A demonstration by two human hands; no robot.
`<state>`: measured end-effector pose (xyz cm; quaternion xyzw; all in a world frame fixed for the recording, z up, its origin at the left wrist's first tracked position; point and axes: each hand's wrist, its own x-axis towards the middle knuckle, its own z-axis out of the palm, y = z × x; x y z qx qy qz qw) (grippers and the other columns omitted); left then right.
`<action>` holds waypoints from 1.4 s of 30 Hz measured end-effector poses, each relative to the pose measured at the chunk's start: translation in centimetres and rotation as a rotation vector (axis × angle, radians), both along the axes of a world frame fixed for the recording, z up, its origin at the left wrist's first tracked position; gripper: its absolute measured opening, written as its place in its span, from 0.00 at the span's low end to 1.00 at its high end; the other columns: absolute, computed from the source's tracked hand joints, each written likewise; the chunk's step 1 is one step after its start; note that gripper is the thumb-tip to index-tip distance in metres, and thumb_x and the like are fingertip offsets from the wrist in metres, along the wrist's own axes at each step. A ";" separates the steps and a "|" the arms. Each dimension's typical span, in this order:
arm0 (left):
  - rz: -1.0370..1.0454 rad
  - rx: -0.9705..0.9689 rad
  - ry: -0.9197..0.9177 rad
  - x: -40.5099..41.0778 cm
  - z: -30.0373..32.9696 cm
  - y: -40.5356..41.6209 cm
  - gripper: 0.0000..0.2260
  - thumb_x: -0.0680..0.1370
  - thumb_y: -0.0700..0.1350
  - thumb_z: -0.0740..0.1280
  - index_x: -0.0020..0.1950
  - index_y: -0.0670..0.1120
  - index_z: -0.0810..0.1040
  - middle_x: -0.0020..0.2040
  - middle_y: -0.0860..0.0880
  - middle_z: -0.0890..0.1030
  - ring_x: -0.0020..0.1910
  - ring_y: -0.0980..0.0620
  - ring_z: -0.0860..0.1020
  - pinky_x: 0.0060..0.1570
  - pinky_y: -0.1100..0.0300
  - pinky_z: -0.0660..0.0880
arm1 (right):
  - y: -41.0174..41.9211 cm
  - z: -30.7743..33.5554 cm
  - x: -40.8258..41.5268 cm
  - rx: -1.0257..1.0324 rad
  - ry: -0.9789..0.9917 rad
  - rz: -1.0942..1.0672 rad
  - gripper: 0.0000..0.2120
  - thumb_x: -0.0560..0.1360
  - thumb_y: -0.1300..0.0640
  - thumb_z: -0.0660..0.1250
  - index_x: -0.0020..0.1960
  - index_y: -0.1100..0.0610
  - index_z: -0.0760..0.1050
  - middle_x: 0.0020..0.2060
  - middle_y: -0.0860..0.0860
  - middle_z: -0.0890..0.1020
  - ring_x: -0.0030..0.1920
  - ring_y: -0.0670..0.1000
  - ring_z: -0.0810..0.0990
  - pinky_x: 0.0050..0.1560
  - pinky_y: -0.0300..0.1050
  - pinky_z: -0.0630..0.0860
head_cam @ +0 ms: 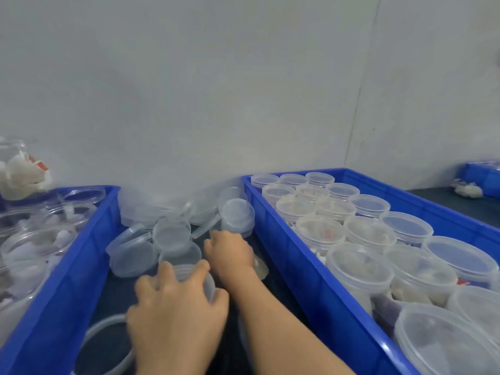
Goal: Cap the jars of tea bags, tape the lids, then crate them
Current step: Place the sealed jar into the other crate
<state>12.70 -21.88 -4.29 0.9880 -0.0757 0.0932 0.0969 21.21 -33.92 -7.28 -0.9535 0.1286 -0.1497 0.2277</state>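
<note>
Lids lie heaped at centre frame on the dark worktop, between two blue crates. My right hand reaches into the near edge of that heap, fingers curled downward; whether it already pinches a lid I cannot tell. My left hand, lower centre, curls over the rim of an open jar standing upright, mouth up. The lids sit just beyond and above that jar, nearer the right hand, so I judge the right should bring one straight back. Capped jars fill the right crate; uncapped ones wait in the left crate.
</note>
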 end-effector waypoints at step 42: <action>-0.637 -0.942 -0.227 -11.4 13.1 -13.7 0.21 0.77 0.52 0.65 0.69 0.48 0.71 0.56 0.48 0.75 0.59 0.46 0.73 0.50 0.61 0.64 | -10.8 15.7 -27.9 0.064 -0.580 -0.160 0.36 0.65 0.45 0.75 0.70 0.42 0.66 0.54 0.51 0.81 0.55 0.50 0.78 0.52 0.43 0.72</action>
